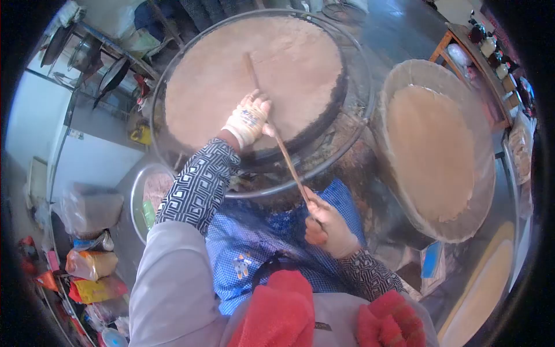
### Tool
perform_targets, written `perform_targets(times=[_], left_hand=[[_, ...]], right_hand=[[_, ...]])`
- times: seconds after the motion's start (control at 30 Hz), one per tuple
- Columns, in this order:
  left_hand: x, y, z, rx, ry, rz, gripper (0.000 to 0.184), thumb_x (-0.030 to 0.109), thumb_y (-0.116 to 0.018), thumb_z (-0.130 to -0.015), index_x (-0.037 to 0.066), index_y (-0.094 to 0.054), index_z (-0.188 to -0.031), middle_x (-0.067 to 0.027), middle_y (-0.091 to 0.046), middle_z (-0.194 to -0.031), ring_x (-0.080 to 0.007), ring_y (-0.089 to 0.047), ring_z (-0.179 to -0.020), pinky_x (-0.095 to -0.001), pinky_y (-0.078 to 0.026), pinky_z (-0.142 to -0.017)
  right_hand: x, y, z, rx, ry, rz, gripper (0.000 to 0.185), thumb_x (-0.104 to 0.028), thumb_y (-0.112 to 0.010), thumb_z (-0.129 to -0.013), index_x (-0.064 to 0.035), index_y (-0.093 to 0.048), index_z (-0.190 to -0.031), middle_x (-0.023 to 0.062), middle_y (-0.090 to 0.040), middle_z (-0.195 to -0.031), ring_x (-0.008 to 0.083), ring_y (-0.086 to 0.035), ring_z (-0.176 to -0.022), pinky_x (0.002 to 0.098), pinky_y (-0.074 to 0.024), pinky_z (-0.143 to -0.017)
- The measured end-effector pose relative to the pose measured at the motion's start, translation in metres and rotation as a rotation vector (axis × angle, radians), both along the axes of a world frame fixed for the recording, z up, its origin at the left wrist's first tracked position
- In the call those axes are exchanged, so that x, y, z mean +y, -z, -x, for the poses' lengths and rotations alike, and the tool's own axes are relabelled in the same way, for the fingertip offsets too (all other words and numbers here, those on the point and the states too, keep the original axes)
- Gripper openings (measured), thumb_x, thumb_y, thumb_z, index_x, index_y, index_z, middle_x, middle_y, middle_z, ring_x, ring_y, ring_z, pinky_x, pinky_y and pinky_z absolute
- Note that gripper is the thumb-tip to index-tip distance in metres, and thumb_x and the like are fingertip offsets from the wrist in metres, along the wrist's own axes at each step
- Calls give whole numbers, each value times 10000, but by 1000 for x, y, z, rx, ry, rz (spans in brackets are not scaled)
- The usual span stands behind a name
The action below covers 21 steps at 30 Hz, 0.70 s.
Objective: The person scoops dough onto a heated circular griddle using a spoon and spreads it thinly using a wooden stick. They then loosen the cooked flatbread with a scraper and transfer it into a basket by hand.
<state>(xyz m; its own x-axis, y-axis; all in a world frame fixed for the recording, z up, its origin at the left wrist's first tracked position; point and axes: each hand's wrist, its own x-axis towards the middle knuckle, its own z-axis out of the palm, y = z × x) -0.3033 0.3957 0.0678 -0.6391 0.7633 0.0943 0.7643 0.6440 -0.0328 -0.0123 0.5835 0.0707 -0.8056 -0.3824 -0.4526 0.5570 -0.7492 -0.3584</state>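
A long thin wooden stick (288,159) slants over a large round griddle (341,87). My right hand (329,225) wears a pale glove and is closed around the stick's near end, close to the blue checked apron (243,237). Further along, my left hand (248,120), in a whitish glove with print on its back, is wrapped on the stick above the griddle's near part. A thin pinkish-brown layer of batter (211,75) covers most of the griddle. The stick's far end lies over that layer; whether it touches cannot be made out.
On the right stands a big plastic-lined tub (384,115) of brown batter. A metal rail (370,104) rings the griddle. At lower left is a metal basin (137,202) with a green item inside. Bags line the left side; a wooden shelf (471,49) holds jars at upper right.
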Motion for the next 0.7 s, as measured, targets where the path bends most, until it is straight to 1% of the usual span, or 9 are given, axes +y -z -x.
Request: perform_targets(times=[0.23,0.27,0.33,0.47,0.5,0.53,0.6,0.63,0.7], left_hand=[[-115,-5,-5,1,-130,-55,969,707,-551,-725,-45,-447,-1326,-276,-461,-1372,-449,-395,-1321,-477,-306,-1128],[-129,-13,-16,-9,-178,7,979,697,-579,-713,-48,-439,-1332,-286,-449,-1384,-445,-389,-1328,-476,-308,-1127],[-160,-14,-46,-39,-204,5,940,658,-592,-770,-63,-416,-1346,-285,-439,-1395,-449,-384,-1332,-484,-307,-1124],[-193,-14,-128,35,-163,-200,798,561,-551,-884,-67,-407,-1354,-289,-427,-1377,-464,-397,-1298,-518,-301,-1114],[-199,-6,-143,38,-189,-229,757,524,-555,-896,-68,-417,-1345,-291,-425,-1368,-468,-401,-1286,-529,-296,-1112],[-196,-2,-153,-52,-199,-237,675,430,-618,-862,-47,-469,-1316,-308,-421,-1359,-489,-399,-1271,-534,-291,-1114],[-181,18,-163,-61,-274,-21,607,385,-712,-739,15,-558,-1195,-244,-515,-1196,-486,-438,-1193,-571,-297,-1094],[-180,29,-164,-47,-285,-4,575,383,-727,-707,34,-581,-1139,-212,-542,-1129,-478,-456,-1157,-583,-303,-1084],[-170,35,-165,-16,-327,56,467,421,-735,-684,59,-583,-937,-152,-573,-993,-435,-507,-1066,-587,-330,-1049]], right_hand=[[-54,-23,43,228,-187,-617,516,-157,-559,-971,-97,-414,-1462,-11,-509,-682,40,-422,-470,207,-318,-393],[-63,-9,40,263,-195,-601,506,-148,-586,-954,-72,-448,-1435,41,-620,-785,83,-532,-545,255,-444,-462],[-75,24,27,597,-198,-1076,500,-181,-625,-921,-109,-500,-1400,139,-709,-987,240,-675,-673,352,-536,-600],[-18,26,-7,781,-256,-1469,474,-206,-637,-894,-138,-546,-1354,174,-680,-1094,346,-695,-796,425,-549,-667],[4,15,-3,875,-221,-1608,435,-218,-623,-897,-158,-565,-1325,157,-689,-1058,358,-687,-761,439,-556,-680],[25,-13,14,676,-592,-1794,424,-207,-607,-902,-190,-556,-1323,158,-692,-979,377,-675,-766,464,-555,-694],[61,13,41,835,-431,-1980,428,-220,-576,-924,-245,-529,-1349,185,-675,-832,388,-663,-752,485,-543,-704],[67,-10,68,677,-533,-2001,443,-233,-582,-923,-259,-523,-1362,186,-678,-863,392,-660,-771,482,-537,-710],[86,-5,114,710,-320,-2189,427,-271,-590,-921,-315,-543,-1343,218,-669,-881,420,-646,-791,498,-521,-716]])
